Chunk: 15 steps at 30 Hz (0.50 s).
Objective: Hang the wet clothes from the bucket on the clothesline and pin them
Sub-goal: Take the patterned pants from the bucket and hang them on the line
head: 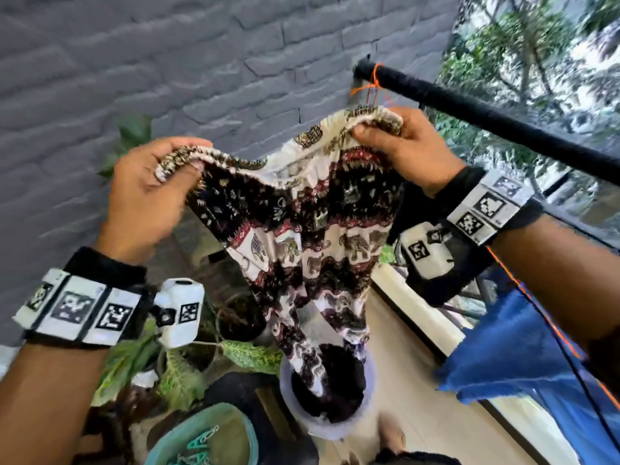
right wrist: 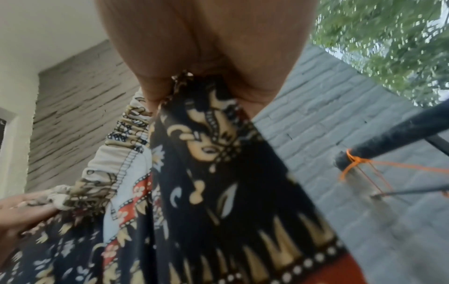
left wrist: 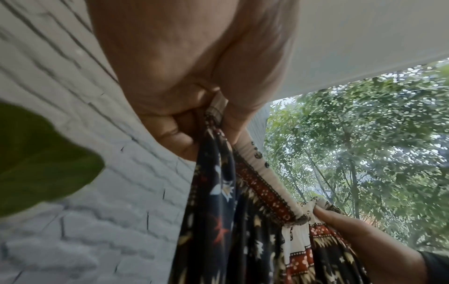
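Observation:
A wet patterned garment [head: 302, 236] with elephant print hangs between my hands, its lower end reaching into the white bucket [head: 286, 391] below. My left hand [head: 177, 162] grips one end of the gathered elastic waistband and my right hand [head: 379, 129] grips the other, higher and close to the black rail [head: 486, 119]. The orange clothesline [head: 375, 82] is knotted to that rail. In the left wrist view my left hand [left wrist: 194, 123] pinches the garment [left wrist: 230, 221]. In the right wrist view my right hand [right wrist: 206, 63] holds the garment [right wrist: 218, 173] beside the orange clothesline [right wrist: 401, 169].
A blue cloth [head: 510, 357] hangs on the line at the right. A teal basin [head: 235, 427] with clothespins [head: 201, 439] sits on the floor near potted plants [head: 181, 374]. A grey brick wall [head: 167, 62] stands behind; trees lie beyond the rail.

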{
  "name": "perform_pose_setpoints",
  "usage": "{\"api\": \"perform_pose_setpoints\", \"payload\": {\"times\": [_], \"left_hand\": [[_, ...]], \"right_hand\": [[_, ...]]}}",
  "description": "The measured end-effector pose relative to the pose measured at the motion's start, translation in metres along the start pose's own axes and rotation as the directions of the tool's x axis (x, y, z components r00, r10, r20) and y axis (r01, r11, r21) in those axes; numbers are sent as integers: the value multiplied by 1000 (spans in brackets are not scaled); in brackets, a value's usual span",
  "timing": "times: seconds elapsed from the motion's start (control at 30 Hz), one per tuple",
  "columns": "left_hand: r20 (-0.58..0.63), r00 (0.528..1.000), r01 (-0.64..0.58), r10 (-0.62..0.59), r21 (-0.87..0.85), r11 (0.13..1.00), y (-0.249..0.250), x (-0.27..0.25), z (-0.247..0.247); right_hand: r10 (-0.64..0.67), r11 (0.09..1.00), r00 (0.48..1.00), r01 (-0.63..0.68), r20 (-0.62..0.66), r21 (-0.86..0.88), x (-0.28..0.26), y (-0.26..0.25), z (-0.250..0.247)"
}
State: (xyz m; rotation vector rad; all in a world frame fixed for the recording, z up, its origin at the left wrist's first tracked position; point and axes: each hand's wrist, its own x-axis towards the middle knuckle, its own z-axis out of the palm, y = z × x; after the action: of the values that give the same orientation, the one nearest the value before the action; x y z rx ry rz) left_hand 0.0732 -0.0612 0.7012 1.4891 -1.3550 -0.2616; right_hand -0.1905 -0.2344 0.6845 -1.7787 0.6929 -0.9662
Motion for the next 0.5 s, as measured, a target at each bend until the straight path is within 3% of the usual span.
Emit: {"api": "perform_pose_setpoints", "payload": {"times": [0.27, 0.4, 0.5], "left_hand": [[-31, 999, -28, 29, 36, 999, 25, -10, -23], [-36, 996, 82, -81, 29, 996, 16, -29, -10], [30, 974, 224, -223, -39, 974, 1, -50, 16]], "right_hand": [[21, 1000, 982, -20, -187, 3, -14, -49, -41], [84, 996, 979, -91, -188, -26, -33, -38, -42], [176, 977, 961, -198, -215, -85, -58, -19, -27]]}}
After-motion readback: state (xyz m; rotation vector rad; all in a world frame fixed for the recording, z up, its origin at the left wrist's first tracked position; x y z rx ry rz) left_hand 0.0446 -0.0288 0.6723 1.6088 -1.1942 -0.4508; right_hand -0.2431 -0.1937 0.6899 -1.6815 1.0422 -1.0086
